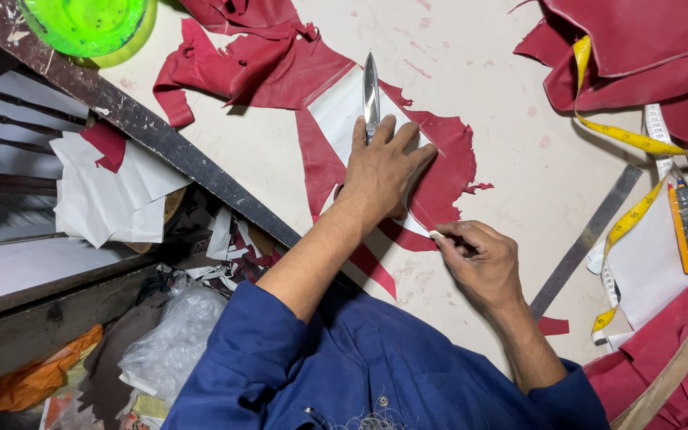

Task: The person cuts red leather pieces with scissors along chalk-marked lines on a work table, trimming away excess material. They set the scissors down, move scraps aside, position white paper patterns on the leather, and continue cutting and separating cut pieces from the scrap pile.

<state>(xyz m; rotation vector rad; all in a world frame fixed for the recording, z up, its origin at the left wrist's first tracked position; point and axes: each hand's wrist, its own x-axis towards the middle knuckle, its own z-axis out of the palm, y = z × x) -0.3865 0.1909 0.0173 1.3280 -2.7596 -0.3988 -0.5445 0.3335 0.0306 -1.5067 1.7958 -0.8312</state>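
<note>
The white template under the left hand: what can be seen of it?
The template is a flat white sheet, paper or card by its look, lying on red leather on the table. The left hand presses it flat, with scissors resting on top. The right hand holds a small marker against its near edge.

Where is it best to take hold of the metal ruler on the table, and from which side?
Probably at the upper end of the metal ruler, coming from above: it lies flat and slanted on the bare table. The yellow measuring tape and white sheet crowd its right side; its lower end nears the right hand.
</note>
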